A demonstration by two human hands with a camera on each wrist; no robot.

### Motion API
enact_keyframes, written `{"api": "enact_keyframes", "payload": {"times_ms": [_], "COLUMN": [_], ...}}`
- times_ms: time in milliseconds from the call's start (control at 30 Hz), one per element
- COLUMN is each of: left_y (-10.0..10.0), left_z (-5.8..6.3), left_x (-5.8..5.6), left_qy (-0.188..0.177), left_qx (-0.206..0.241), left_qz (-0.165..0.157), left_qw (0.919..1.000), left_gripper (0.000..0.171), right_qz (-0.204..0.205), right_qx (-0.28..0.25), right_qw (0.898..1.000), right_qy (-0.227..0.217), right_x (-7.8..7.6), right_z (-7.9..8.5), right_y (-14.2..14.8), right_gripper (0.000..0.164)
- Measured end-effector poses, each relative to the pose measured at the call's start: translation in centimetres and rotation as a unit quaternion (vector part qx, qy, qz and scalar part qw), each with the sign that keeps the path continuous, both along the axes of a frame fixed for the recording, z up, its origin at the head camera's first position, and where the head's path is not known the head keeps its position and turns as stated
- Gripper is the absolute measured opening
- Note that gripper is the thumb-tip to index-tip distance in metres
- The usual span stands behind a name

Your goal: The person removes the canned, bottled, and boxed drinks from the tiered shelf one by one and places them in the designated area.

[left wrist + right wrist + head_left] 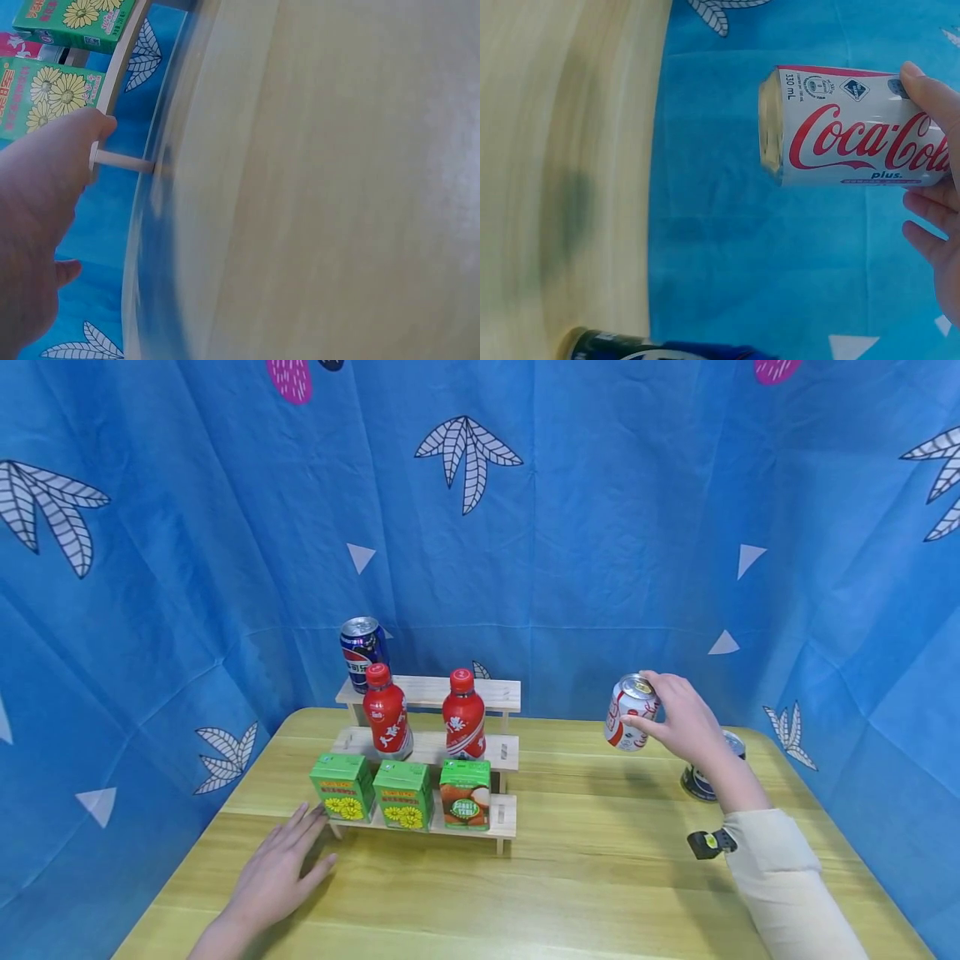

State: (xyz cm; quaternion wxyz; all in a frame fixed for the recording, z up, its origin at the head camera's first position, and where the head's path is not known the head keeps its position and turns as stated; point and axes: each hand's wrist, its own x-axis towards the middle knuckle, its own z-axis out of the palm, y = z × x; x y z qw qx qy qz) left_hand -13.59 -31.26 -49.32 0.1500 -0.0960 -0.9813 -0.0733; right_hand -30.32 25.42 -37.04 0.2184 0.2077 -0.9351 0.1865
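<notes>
My right hand [686,718] grips a white and red Coca-Cola can [621,727] near its top, held above the right side of the table. In the right wrist view the can [847,124] lies across the picture, its bottom rim away from the fingers. My left hand [273,870] is at the front left corner of a three-tier wooden rack [502,812]. Its fingers are extended, and in the left wrist view the fingertips meet the end of the bottom tier beside a green drink carton [60,94].
On the rack stand a blue Pepsi can [363,652] at the top, two red bottles [465,718] in the middle and three cartons [405,797] below. Behind my right wrist is a dark can [697,783] on the wooden table [585,877]. Blue curtain [600,527] surrounds it.
</notes>
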Motion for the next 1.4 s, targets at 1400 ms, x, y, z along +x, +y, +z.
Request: {"api": "enact_keyframes", "payload": {"times_ms": [1400], "left_y": [0.1], "left_z": [-0.1], "left_x": [0.0], "left_qy": [0.008], "left_qx": [0.006], "left_qz": [0.001], "left_qw": [1.0000], "left_gripper": [0.064], "right_qz": [-0.060], "right_qx": [0.024], "right_qw": [0.998], "right_qy": [-0.013], "right_x": [0.7], "right_z": [-7.6], "right_y": [2.4], "right_gripper": [0.076]}}
